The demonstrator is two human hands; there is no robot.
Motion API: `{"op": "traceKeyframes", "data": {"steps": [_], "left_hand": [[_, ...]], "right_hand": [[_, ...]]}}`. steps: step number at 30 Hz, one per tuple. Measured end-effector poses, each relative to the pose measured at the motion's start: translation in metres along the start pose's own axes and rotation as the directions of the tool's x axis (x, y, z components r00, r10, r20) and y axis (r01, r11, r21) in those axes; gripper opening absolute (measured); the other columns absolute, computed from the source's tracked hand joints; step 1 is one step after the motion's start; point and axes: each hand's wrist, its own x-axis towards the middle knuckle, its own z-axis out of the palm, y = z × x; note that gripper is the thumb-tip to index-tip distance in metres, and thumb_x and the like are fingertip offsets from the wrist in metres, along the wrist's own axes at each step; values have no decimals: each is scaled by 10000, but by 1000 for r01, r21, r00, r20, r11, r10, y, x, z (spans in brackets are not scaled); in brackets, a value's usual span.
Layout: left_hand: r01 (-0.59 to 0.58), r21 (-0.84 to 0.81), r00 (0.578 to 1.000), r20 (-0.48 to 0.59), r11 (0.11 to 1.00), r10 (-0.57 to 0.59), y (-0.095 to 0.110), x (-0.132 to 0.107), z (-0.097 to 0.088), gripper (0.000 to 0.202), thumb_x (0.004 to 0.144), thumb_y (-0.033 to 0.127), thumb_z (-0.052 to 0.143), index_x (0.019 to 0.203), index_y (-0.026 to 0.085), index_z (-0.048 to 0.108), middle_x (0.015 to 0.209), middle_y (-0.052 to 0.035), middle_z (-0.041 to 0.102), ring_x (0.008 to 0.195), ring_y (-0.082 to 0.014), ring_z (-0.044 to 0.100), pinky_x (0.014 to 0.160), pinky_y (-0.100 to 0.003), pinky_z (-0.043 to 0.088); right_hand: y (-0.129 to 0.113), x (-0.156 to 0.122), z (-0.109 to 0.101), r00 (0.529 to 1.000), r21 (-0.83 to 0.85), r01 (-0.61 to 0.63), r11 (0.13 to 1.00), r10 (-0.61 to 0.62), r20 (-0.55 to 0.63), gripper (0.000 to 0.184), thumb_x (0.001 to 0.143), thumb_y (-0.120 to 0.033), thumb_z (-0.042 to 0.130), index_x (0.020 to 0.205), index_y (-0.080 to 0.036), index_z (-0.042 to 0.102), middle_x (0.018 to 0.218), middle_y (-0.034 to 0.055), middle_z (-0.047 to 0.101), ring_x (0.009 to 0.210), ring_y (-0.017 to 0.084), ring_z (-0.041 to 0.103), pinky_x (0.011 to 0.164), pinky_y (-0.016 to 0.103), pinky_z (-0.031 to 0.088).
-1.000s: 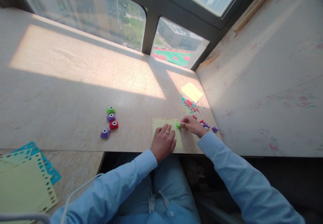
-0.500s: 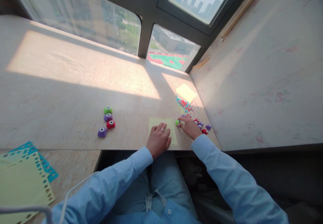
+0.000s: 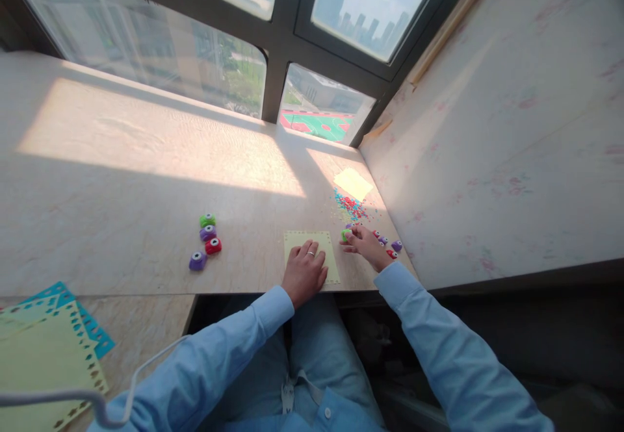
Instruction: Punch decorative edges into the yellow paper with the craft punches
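L hand (image 3: 305, 273): flat on ylw sheet (image 3: 325, 240), fingers slightly spread, nr worktop (image 3: 146, 230) front edge | R hand (image 3: 361, 245): pinching grn craft punch (image 3: 346, 234), just right of sheet | Top + L edges punched; remainder: can't tell

beyond a dark window frame (image 3: 277, 39) lies a green-and-red court (image 3: 324, 126); a flowered wall (image 3: 502, 139) stands right, a white cable (image 3: 58, 395) curves lower left.

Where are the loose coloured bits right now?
In the head view, the coloured bits lie right of centre, between the sunlit yellow paper and the right hand.
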Motion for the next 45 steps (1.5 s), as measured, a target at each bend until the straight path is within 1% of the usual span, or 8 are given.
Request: {"op": "traceKeyframes", "data": {"steps": [2, 5, 10, 18, 23, 30, 37, 45], "left_hand": [[-8, 2, 1000, -5, 1000, 8, 0, -1, -1, 295, 913, 325, 531, 1145, 157, 600, 1328, -183, 567, 1304, -318, 461, 981, -469, 408], [-18, 5, 1000, -10, 1000, 18, 0, -1, -1, 297, 910, 322, 532, 1144, 152, 598, 1320, -187, 567, 1300, -323, 463, 975, -471, 410], [-21, 5, 1000, -21, 1000, 21, 0, -1, -2, 280, 904, 314, 544, 1131, 158, 598, 1305, -182, 573, 1289, -318, 470, 970, -470, 412], [-15, -70, 1000, 19, 997, 16, -2, 5, -12, 282, 877, 358, 606, 1071, 154, 623, 1251, -174, 607, 1237, -316, 517, 954, -468, 453], [37, -284, 984, -154, 958, -84, -9, 16, -37, 276, 890, 277, 584, 1141, 165, 604, 1189, -134, 649, 1147, -269, 583, 962, -446, 483], [38, -649, 982, -115, 760, -147, -16, 23, -65, 337, 785, 302, 729, 1082, 182, 626, 1004, -65, 684, 724, -141, 663, 658, -284, 557], [-34, -503, 994, -111, 864, -25, -31, 22, -84, 122, 785, 209, 700, 889, 183, 643, 768, -9, 604, 684, -132, 582, 614, -255, 476], [-28, -365, 993, -113, 931, -15, -46, 20, -79, 87, 814, 215, 646, 863, 184, 582, 744, -5, 606, 669, -142, 564, 611, -262, 447]], "right_hand": [[2, 5, 7, 997, -15, 31, 999, -32, -66, 266, 751, -407, 689, 859, -211, 544, 888, 26, 619, 852, 194, 665, 761, 362, 583], [0, 11, 13, 941, -106, 210, 972, -230, -249, 348, 788, -484, 629, 989, -209, 557, 965, 55, 646, 932, 205, 640, 852, 386, 547], [-8, 1, 10, 902, -153, 353, 923, -380, -208, 477, 774, -581, 637, 1067, -208, 583, 1108, 99, 642, 995, 222, 616, 840, 377, 531], [-8, -35, 27, 967, 248, 164, 955, -106, -231, 498, 645, -570, 779, 911, -191, 598, 821, 12, 640, 734, 175, 656, 603, 289, 527], [-13, -51, 56, 960, 475, 115, 872, 24, -278, 494, 585, -508, 844, 877, -196, 596, 790, -5, 647, 698, 157, 659, 588, 269, 526], [-36, -64, 90, 977, 586, 154, 796, -35, -209, 430, 617, -480, 840, 816, -188, 595, 743, -22, 640, 639, 128, 617, 586, 266, 518], [-40, -71, 102, 994, 658, 95, 747, -36, -104, 438, 586, -481, 864, 789, -181, 618, 745, -12, 673, 628, 117, 612, 664, 297, 563], [-41, -84, 100, 996, 684, -12, 730, -53, 74, 424, 668, -533, 797, 910, -195, 716, 994, 55, 735, 927, 198, 697, 821, 335, 555]]}}
